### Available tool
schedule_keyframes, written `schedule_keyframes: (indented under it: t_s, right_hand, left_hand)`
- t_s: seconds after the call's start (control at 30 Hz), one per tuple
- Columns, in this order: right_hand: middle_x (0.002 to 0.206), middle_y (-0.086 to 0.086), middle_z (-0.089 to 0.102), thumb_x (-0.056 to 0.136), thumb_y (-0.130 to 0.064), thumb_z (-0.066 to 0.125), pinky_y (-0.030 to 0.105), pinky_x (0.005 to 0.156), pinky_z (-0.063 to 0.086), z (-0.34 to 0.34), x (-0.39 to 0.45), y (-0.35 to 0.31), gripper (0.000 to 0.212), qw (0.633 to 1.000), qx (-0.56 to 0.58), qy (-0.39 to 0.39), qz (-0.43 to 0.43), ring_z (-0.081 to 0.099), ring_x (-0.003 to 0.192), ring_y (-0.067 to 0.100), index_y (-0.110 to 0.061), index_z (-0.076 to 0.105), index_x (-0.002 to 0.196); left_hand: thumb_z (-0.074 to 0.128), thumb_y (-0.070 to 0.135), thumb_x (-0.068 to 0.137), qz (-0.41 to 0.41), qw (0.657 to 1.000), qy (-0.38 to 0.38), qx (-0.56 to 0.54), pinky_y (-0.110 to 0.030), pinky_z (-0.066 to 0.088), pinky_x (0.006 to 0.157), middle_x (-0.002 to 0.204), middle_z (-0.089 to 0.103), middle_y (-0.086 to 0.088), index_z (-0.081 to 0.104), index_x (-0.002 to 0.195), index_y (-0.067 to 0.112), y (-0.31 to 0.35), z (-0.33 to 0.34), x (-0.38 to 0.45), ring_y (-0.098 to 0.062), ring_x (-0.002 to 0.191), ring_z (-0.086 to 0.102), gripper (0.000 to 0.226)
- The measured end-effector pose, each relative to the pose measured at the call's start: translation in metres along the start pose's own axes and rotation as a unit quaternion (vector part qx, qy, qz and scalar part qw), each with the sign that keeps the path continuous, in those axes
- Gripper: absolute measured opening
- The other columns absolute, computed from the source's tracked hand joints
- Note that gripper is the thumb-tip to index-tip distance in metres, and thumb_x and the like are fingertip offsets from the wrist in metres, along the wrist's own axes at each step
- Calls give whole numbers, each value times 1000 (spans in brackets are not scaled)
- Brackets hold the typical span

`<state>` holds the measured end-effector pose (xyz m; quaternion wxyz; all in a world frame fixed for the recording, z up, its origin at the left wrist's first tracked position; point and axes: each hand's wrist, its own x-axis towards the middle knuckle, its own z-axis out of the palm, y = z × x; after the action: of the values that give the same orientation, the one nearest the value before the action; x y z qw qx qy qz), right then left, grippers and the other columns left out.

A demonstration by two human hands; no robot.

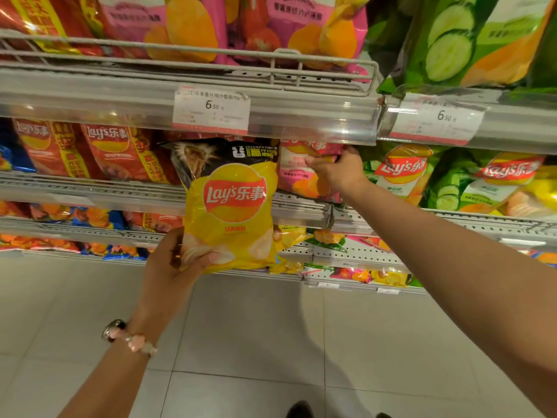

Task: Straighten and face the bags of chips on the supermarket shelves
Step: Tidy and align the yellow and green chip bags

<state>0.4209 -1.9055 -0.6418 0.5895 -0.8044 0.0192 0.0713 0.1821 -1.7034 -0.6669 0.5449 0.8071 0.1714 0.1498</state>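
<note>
Resting on left fingers (193, 260): yellow bag (232, 212)

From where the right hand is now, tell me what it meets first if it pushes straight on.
The right hand already grips the pink bag on the shelf. Pushed further, it would likely press that bag back into the row; what lies behind is hidden.

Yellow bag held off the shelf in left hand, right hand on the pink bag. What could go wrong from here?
1. The left hand grips only the bottom corner of the yellow bag; the bag may tip or slip out.
2. The right hand pinches the pink bag close under the shelf rail; pulling could snag or crease it.
3. Slotting yellow among pink bags would misface the row.
</note>
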Motion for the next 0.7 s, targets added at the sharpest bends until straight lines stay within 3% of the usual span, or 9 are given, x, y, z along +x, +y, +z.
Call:
schedule_keyframes:
  t_s: [0.13, 0.27, 0.33, 0.4, 0.47, 0.57, 0.63, 0.7]
  right_hand:
    - [116, 14, 66, 76, -17, 79, 43, 96, 50, -11, -1, 6, 47, 998, -48, -41, 1, 63, 107, 29, -2, 63, 117]
    - [118, 15, 65, 82, -8, 72, 41, 97, 49, -19, -16, 3, 40, 996, -24, -82, 21, 62, 108, 28, -1, 60, 119]
    - [116, 15, 64, 87, -6, 66, 31, 93, 51, -25, -32, 0, 37, 996, 39, -75, 18, 62, 104, 24, 0, 54, 121]
    - [105, 4, 63, 94, -15, 57, 12, 80, 49, -34, -56, -2, 35, 995, 95, -40, -6, 60, 93, 12, -5, 48, 126]
    - [104, -6, 59, 97, -32, 51, 7, 77, 44, -44, -81, -1, 35, 989, 149, -10, -14, 58, 94, 3, -15, 46, 127]
    - [116, -11, 56, 79, -57, 59, 12, 85, 45, -58, -117, 4, 61, 977, 202, -72, 3, 57, 106, -2, -26, 40, 127]
    - [117, -15, 52, 69, -54, 74, 7, 79, 45, -65, -136, 9, 87, 976, 187, -112, -6, 54, 107, -6, -24, 32, 138]
    - [121, -15, 50, 59, -44, 76, 9, 78, 47, -72, -147, 17, 90, 982, 151, -112, -30, 53, 109, -7, -34, 30, 136]
  left_hand:
    - [74, 31, 64, 4, 1000, -6, -3, -11, 46, 67, 94, 66, -15, 56, 94, 32, 7, 8, 0, 5, 74, 59, 35]
    - [85, 41, 64, -11, 1000, -22, -15, -26, 51, 77, 100, 65, -21, 58, 95, 28, 8, 15, -2, -21, 87, 63, 44]
    - [81, 47, 61, -17, 999, -32, -27, -39, 51, 82, 102, 65, -19, 57, 95, 33, 10, 19, -4, -25, 92, 63, 44]
    - [78, 42, 63, -17, 998, -37, -40, -34, 50, 80, 98, 67, -10, 58, 96, 36, 12, 26, -6, -13, 90, 64, 39]
    - [81, 30, 66, -14, 998, -49, -45, -23, 51, 79, 97, 68, 4, 58, 100, 36, 15, 36, -7, -4, 89, 64, 42]
    - [80, 20, 67, -11, 995, -69, -69, -14, 50, 79, 103, 68, 11, 56, 109, 29, 23, 59, -7, 3, 93, 64, 49]
    - [83, 17, 67, -7, 992, -88, -86, -13, 50, 79, 104, 69, 10, 55, 112, 25, 30, 77, -7, 2, 95, 65, 53]
    - [80, 15, 68, -2, 988, -117, -96, -15, 51, 80, 106, 70, 13, 54, 114, 29, 37, 97, -7, -2, 100, 65, 55]
